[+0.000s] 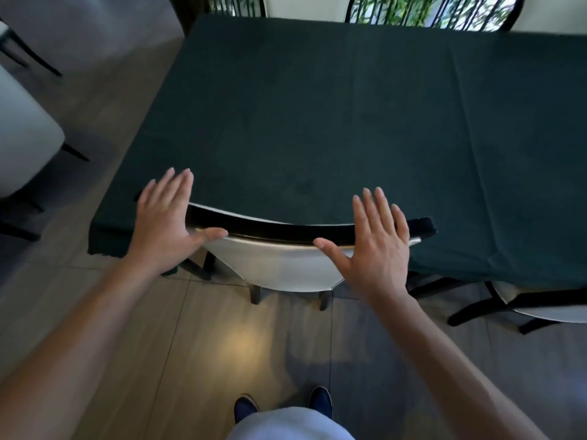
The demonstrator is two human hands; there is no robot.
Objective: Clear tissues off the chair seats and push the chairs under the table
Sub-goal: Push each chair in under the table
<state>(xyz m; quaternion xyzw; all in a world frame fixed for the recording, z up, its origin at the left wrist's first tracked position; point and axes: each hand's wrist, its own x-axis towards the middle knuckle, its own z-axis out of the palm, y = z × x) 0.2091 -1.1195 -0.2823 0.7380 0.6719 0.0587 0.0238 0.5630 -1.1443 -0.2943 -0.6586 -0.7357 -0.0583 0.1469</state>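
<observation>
The chair (279, 265) is being seen from behind and above, tucked in against the near edge of the surface (317, 122), which is draped in a dark green cloth. Its black top rail is lying right at the cloth's edge, and the white padded back is being shown below the rail, with dark legs reaching the floor (158, 328) beneath. The seat is hidden by the chair back, so whether any tissue is lying on it cannot be told.

The left hand (165, 223) is being held over the left end of the chair's rail, fingers spread flat and extended, thumb lying along the top of the white back. The right hand (378, 242) is being held over the right end of the same rail, likewise flat and splayed, thumb pointing inward along the back. Neither grip is closed around anything; both are wide, and whether the palms are pressing on the rail cannot be told.

To the right of the chair, a second chair (540, 309) is being partly shown under the surface's edge. Beyond the surface, opposite the chair, two dark chair backs (428, 11) are standing. To the left of the chair, a white upholstered seat (25, 131) is being shown. Nearer than the chair, dark shoes (320, 404) are being seen on the tiled floor.
</observation>
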